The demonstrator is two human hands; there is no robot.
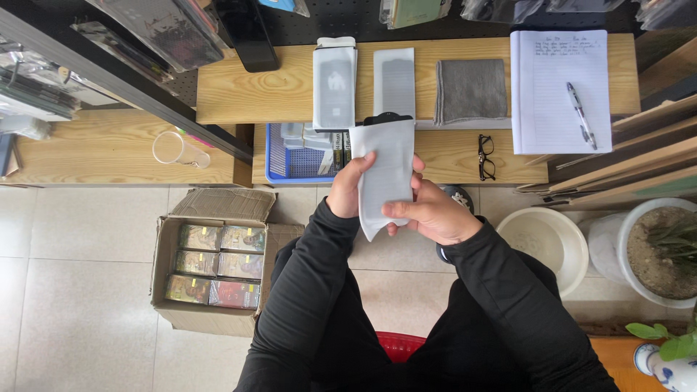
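Both hands, left hand and right hand, grip a white sleeve package above the wooden desk.

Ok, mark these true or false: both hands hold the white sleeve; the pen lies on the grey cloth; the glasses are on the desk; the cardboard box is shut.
1. Both hands, left hand and right hand, hold the white sleeve: true.
2. The pen lies on the grey cloth: false, it lies on the notebook.
3. The glasses are on the desk: true.
4. The cardboard box is shut: false, it is open, with packs showing.
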